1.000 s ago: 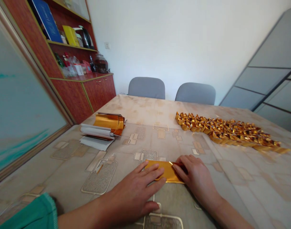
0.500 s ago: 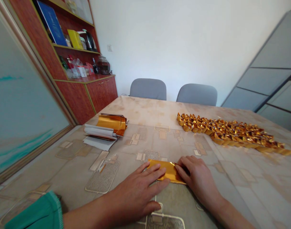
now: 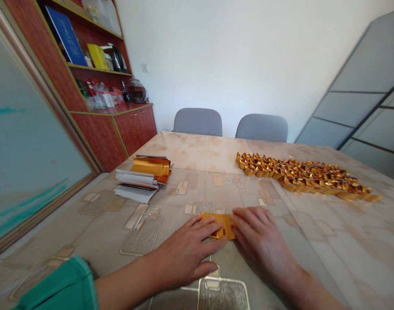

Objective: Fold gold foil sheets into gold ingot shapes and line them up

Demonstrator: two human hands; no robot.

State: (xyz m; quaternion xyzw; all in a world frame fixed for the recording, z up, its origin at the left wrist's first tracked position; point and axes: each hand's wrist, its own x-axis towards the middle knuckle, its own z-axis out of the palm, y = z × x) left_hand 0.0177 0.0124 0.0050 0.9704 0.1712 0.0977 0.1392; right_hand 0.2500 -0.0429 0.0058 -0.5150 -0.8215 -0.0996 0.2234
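Observation:
A small folded piece of gold foil paper (image 3: 227,224) lies flat on the patterned tablecloth in front of me. My left hand (image 3: 197,247) rests on its left part, fingers spread and flat, with the thumb out over the cloth. At the right end of the paper, my right hand (image 3: 260,230) has its fingers close together and bent over the edge. That hand's thumb is hidden, and so is the paper under the fingers.
A curled stack of gold foil sheets (image 3: 150,168) with white backs lies at the left. Rows of folded gold foil pieces (image 3: 307,174) stand at the right. Two grey chairs (image 3: 197,122) (image 3: 261,127) are beyond the table (image 3: 184,144). A red-brown cabinet (image 3: 135,129) stands back left.
My right hand has moved left with the paper's right end, and the visible paper is shorter. My left hand stays spread on the paper. The whole view has shifted slightly.

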